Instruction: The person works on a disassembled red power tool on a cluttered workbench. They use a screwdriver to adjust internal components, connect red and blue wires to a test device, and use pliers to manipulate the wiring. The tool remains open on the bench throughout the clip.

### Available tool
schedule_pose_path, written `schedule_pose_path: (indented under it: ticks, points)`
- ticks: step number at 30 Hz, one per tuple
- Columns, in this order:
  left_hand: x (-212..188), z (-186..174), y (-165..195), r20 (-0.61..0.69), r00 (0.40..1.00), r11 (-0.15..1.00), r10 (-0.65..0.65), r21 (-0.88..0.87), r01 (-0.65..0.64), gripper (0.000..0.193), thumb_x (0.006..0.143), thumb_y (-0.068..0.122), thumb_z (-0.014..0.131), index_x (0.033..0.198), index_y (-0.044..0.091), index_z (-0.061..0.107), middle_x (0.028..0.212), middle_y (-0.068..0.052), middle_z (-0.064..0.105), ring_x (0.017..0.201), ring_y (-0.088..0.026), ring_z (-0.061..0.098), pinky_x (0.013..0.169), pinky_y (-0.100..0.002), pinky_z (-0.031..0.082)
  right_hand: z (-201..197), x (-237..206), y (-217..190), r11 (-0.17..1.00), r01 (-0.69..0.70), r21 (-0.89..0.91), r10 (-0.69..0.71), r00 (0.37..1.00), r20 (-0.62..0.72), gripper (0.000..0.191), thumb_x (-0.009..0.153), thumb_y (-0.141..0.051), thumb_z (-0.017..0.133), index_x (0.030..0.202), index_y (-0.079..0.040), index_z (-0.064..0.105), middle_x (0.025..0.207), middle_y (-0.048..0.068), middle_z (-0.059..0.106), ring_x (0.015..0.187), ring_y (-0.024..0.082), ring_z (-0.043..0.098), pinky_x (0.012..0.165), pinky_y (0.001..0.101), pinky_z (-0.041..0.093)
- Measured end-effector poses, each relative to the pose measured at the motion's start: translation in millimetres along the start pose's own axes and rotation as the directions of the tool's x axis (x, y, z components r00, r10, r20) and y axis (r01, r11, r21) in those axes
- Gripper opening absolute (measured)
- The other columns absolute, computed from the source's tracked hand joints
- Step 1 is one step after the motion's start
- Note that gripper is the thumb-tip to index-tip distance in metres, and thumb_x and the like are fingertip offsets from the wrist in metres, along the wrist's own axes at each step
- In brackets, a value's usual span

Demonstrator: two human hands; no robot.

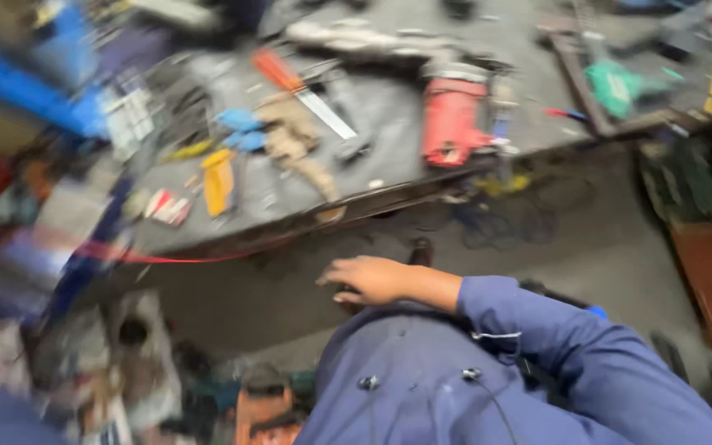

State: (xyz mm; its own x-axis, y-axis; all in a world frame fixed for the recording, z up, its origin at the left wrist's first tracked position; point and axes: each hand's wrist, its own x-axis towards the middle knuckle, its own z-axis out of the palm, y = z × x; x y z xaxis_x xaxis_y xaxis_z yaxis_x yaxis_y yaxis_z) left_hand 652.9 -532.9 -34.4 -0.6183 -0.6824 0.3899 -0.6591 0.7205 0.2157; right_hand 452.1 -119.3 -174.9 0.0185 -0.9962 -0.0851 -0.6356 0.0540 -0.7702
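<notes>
- We saw the workbench (389, 124) at twelve o'clock, beyond our right hand (370, 278).
- On it, a power tool (452, 122) lay at one o'clock, a handsaw (302, 89) at eleven.

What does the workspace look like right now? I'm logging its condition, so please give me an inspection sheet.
Surface: grey workbench, crowded and dusty-looking; the picture is motion-blurred.
Job's things: nothing held; the right hand is against the blue shirt, fingers loosely curled, below the bench edge.
Clutter: red power tool, orange-handled saw, yellow tool, tan gloves, green item.
Hands: right hand bare and empty; left hand not in view.
Cables: red cord along the bench edge; dark cables coiled on the floor.
Surroundings: concrete floor, orange tool by the feet, blue objects at left.
</notes>
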Motion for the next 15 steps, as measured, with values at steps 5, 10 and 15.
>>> schedule_pose_path:
  ticks: [5,10,15]
  points:
    - [-92.5,75.8,34.6,0.051,0.949,0.927,-0.310,0.239,0.290,0.013,0.097,0.008,0.068,0.109,0.002,0.066,0.100,-0.015,0.076,0.096,-0.029,0.073,0.085,-0.039,0.056,2.6,-163.5,71.1,0.848,-0.527,0.059,0.530,0.839,-0.120,0.040,0.094,-0.035,0.063,0.127,-0.013,0.066,0.123,0.014,0.069,0.116,0.037,0.064,0.097,0.0450,0.051]
    - [-178.8,115.6,43.5,0.632,0.582,0.852,-0.511,0.284,0.439,0.018,0.096,0.015,0.067,0.109,0.003,0.068,0.099,-0.016,0.077,0.094,-0.029,0.074,0.085,-0.039,0.056,41.0,-268.4,79.3,0.543,-0.779,0.314,0.832,0.449,-0.325,0.043,0.092,-0.031,0.069,0.129,-0.010,0.066,0.117,0.014,0.072,0.107,0.032,0.069,0.092,0.0404,0.054]
    - [-270.6,171.4,164.3,0.983,0.089,0.827,-0.160,0.084,0.555,0.023,0.095,0.022,0.066,0.110,0.004,0.069,0.097,-0.016,0.078,0.093,-0.028,0.074,0.086,-0.039,0.057,34.8,-292.0,77.8,0.475,-0.629,0.616,0.837,0.108,-0.536,0.040,0.091,-0.026,0.073,0.126,-0.007,0.067,0.113,0.011,0.074,0.098,0.022,0.072,0.087,0.0349,0.056]
